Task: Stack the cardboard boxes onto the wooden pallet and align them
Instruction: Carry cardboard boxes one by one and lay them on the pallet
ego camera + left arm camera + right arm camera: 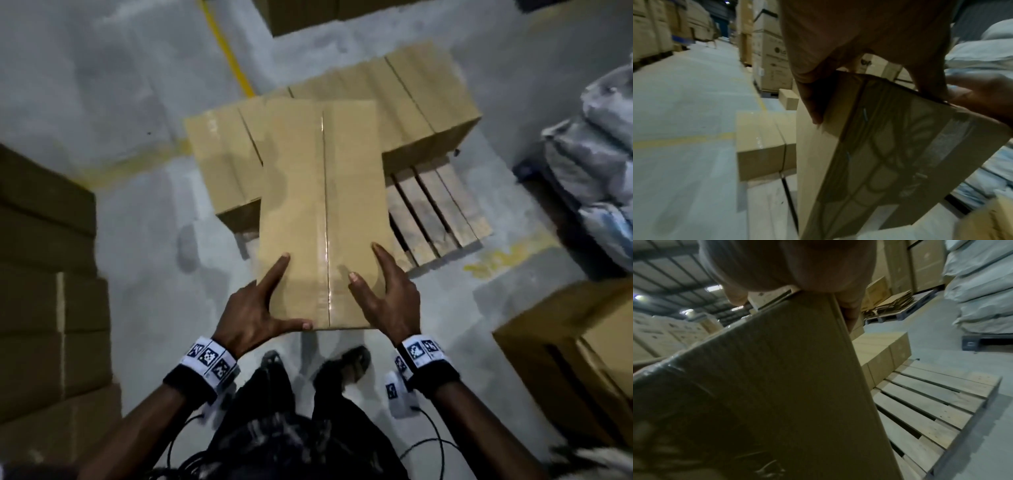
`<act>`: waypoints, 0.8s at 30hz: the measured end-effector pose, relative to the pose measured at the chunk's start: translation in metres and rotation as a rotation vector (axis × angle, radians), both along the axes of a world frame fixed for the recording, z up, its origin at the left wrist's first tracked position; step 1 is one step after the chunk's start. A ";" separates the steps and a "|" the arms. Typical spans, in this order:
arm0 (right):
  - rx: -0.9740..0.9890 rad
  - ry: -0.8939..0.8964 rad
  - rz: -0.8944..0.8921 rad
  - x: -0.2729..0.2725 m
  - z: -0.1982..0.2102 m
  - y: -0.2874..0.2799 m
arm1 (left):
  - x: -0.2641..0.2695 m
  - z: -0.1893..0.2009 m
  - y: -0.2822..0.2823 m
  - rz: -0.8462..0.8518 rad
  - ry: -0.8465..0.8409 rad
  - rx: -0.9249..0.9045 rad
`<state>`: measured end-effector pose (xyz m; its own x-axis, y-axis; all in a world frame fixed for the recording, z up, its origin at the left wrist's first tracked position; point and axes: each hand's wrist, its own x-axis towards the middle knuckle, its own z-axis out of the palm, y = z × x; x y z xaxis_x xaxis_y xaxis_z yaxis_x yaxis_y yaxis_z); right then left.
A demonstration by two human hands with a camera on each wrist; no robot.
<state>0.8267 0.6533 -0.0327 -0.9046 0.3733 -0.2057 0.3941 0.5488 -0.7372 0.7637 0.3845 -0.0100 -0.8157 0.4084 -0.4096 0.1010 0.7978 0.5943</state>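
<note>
- head view: a long taped cardboard box (323, 212) is held up in front of the body, its far end over the boxes on the pallet (342, 113) and its near end between the hands. the left hand (260, 308) clasps the near left corner, forefinger laid along the top and thumb hooked along the near edge. the right hand (387, 294) holds the near right corner, thumb and a finger spread on top. bare slats of the wooden pallet (442, 209) show to the right of the carried box. more cartons (48, 274) stand on the left.
- left wrist view: the left hand's fingers (813, 104) press flat down the box's side and the thumb crosses its taped end face (900, 146). two stacked boxes (764, 142) sit just beyond on the pallet.
- right wrist view: the palm (789, 264) clamps the box's upper edge; the fingers are mostly hidden. open pallet boards (931, 402) lie below to the right.
- handling, as a judgement: the box looks stiff and fairly light, since two corner grips carry it. the tape strip is likely slick, so the bare cardboard edges and corners make the better hold.
</note>
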 end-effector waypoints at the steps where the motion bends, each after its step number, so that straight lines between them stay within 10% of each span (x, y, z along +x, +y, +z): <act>1: -0.010 -0.007 0.032 -0.001 -0.007 -0.002 | 0.009 -0.008 -0.005 0.027 -0.025 0.004; 24: -0.027 -0.131 0.362 0.018 -0.378 -0.101 | 0.113 -0.375 -0.111 0.295 -0.269 0.001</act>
<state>0.8445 0.5524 -0.4105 -0.9423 0.0270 -0.3338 0.2700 0.6507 -0.7097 0.8766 0.2730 -0.3850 -0.7621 0.1732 -0.6239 -0.2916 0.7685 0.5696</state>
